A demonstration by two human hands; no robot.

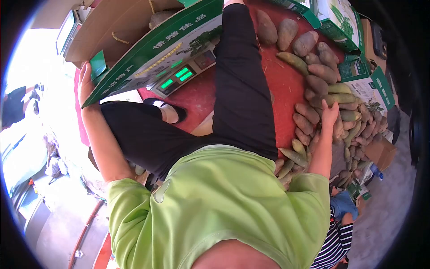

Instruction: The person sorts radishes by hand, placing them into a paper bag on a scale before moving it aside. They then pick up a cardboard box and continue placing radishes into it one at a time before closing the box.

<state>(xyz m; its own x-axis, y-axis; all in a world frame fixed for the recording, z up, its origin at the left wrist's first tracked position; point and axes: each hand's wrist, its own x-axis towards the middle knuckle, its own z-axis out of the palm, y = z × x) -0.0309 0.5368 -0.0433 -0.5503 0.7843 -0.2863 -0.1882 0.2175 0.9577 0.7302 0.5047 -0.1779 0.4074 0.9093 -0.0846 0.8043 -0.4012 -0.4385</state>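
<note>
At the left, my left hand (pixel 85 86) lies with outstretched fingers against the end of a large green and white cardboard box (pixel 179 54). A looped cord and part of a brownish root vegetable show inside the box. Beside the box, a scale (pixel 183 74) shows lit green digits. On the right, my right hand (pixel 330 113) has its fingers apart over a pile of brown and greenish root vegetables (pixel 316 84), near a long green one (pixel 341 98). Whether its fingertips touch them is not clear.
Both legs in dark trousers (pixel 244 80) extend over a red surface (pixel 284 89). More printed boxes (pixel 338 22) stand at the upper right. A smaller green and white box (pixel 365 85) is beside the pile. Another person in a striped top (pixel 329 244) is at the lower right.
</note>
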